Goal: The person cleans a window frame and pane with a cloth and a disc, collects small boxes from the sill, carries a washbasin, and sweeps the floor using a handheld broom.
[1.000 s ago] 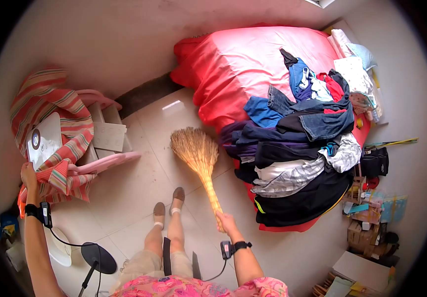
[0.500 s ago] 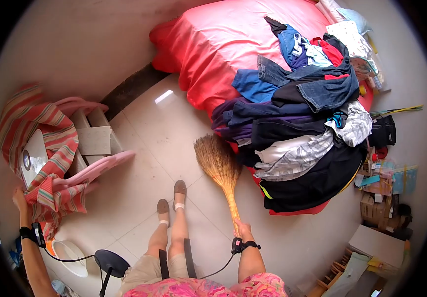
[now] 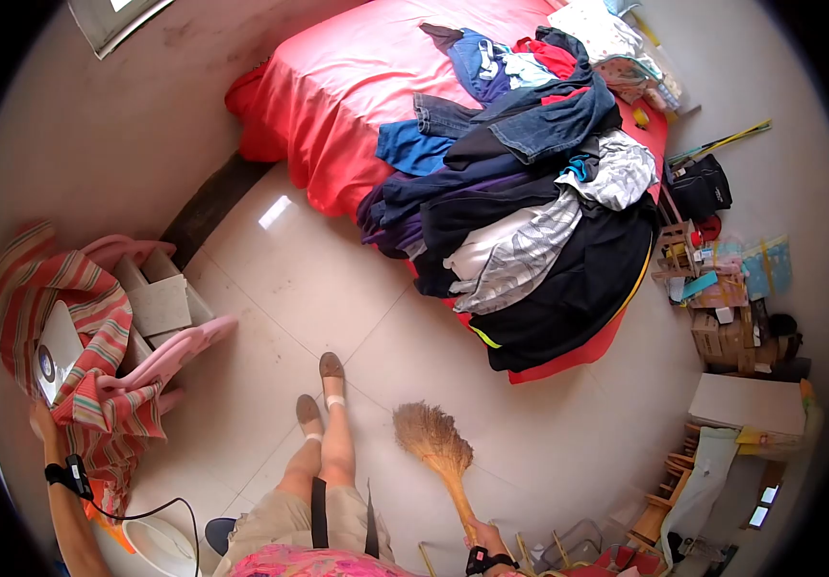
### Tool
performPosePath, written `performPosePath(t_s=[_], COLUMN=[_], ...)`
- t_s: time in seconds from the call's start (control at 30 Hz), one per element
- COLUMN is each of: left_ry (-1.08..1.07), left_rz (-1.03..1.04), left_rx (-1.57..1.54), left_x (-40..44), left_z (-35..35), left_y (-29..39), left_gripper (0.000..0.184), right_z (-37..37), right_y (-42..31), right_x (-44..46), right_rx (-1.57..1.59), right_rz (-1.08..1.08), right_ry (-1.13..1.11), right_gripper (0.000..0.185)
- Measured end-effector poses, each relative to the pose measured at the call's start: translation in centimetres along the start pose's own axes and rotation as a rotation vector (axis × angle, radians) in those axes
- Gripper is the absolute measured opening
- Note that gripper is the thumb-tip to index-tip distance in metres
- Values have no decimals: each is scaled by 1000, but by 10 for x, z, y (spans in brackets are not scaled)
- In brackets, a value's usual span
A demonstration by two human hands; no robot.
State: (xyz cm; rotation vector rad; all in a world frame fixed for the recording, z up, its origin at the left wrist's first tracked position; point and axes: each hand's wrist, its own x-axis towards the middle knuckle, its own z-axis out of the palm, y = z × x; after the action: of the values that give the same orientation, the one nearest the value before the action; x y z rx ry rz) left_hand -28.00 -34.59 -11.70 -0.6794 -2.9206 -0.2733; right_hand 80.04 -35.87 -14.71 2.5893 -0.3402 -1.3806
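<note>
My right hand [image 3: 483,537] is closed around the handle of a straw broom [image 3: 433,438]. Its bristles rest on or just over the tiled floor, to the right of my feet. At the far left, my left hand [image 3: 44,423] is at the edge of a red, green and cream striped cloth [image 3: 111,288]; its fingers are mostly hidden. The cloth drapes over a pink plastic piece of furniture [image 3: 169,356] with pale box-like parts. A flat white object [image 3: 59,351] with a round dark mark lies against the cloth, just above that hand.
A bed with a red cover [image 3: 328,87] carries a heap of clothes [image 3: 530,183]. A white bucket [image 3: 160,546] stands by my left forearm. Along the right wall are a black bag [image 3: 701,188], cardboard boxes [image 3: 722,337] and a wooden rack [image 3: 659,505].
The broom has come away from the bed's edge, back towards me. My left hand stays by the striped cloth. The whole view has shifted, with the bed now further left and higher.
</note>
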Motion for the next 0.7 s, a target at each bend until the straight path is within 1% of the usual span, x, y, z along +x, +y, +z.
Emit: performPosePath(t_s=[0.07, 0.1, 0.17, 0.23, 0.3, 0.33, 0.37, 0.43, 0.5, 0.57, 0.63, 0.67, 0.7], left_ry=[-14, -21, -34, -42, -44, -44, -45, -50, -48, -36, 0, -11, -18], left_rz=[-6, -2, -5, -4, -8, -11, -16, -26, -45, -99, -174, -202, -233], left_rx=[-6, -4, -6, -5, -5, -3, 2, -10, -24, -56, -110, -153, -199], left_x=[-4, -5, -10, -22, -32, -40, -46, -56, -64, -73, -82, -88, -93], left_z=[-1, -1, -6, -16, -25, -32, -37, -46, -52, -56, -57, -60, -64], left_y=[13, 20, 29, 51, 71, 80, 92, 108, 124, 138, 150, 158, 168], left_gripper=[33, 34, 34, 35, 35, 35, 36, 36, 37, 36, 34, 33, 32], right_z=[-25, -25, -14, 3, 30, 48, 65, 103, 155, 188, 205, 206, 203], right_y=[29, 33, 11, -23, -83, -117, -156, -207, -228, -225, -213, -213, -213], right_x=[5, 0, -45, -33, -15, -11, -9, -4, -29, -65, -74, -85, -105], right_rx=[196, 199, 319, 494, 697, 765, 834, 818, 728, 623, 285, 249, 99], right_rz=[-14, -17, -154, -127, -171, -138, -54, -56, -193, -86, -153, -177, -230], right_ry=[-294, -295, -247, -351, -516, -523, -541, -739, -651, -613, -639, -632, -615], right_gripper=[36, 36, 38, 37, 37, 35, 34, 33, 32, 30, 30, 30, 32])
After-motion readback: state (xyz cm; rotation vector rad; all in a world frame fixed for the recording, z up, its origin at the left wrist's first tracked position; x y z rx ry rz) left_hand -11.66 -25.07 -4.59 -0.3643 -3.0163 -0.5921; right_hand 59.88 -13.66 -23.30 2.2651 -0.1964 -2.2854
